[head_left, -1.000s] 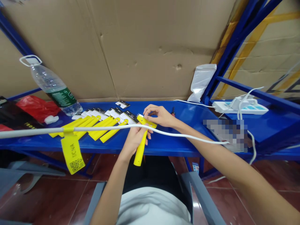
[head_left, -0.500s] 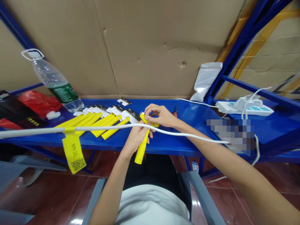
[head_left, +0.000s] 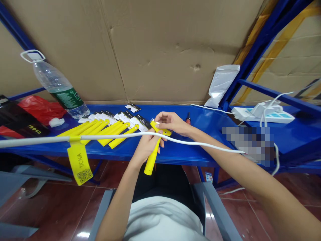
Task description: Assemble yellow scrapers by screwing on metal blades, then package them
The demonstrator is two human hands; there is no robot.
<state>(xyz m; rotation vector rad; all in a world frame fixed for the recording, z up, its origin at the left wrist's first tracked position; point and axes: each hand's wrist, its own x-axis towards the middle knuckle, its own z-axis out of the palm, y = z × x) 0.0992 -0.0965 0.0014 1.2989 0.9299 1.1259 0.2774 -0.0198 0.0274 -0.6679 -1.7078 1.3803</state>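
Observation:
My left hand [head_left: 147,145] is wrapped round the upper handle of a yellow T-shaped tool [head_left: 151,163], perhaps a scraper. Its long handle slants down toward my lap, past the bench edge. At its crosswise head my right hand [head_left: 169,122] is closed, with thumb and fingers pressed against the yellow part. What lies under those fingertips is hidden. Left of my hands, several similar yellow handles [head_left: 122,136] lie side by side, with black-and-white cards [head_left: 139,123] at their far ends. A single card [head_left: 133,108] lies behind them.
A white cable [head_left: 200,144] with a yellow tag [head_left: 79,164] crosses in front of my hands. On the blue bench [head_left: 200,117] stand a water bottle [head_left: 66,97] and a red bag [head_left: 45,108] at left. A red-handled screwdriver [head_left: 188,118] and a power strip [head_left: 265,114] are at right.
My right fingers have come down from a raised pinch to lie flatter against the tool's head. The head has turned slightly, while my left hand stays in place.

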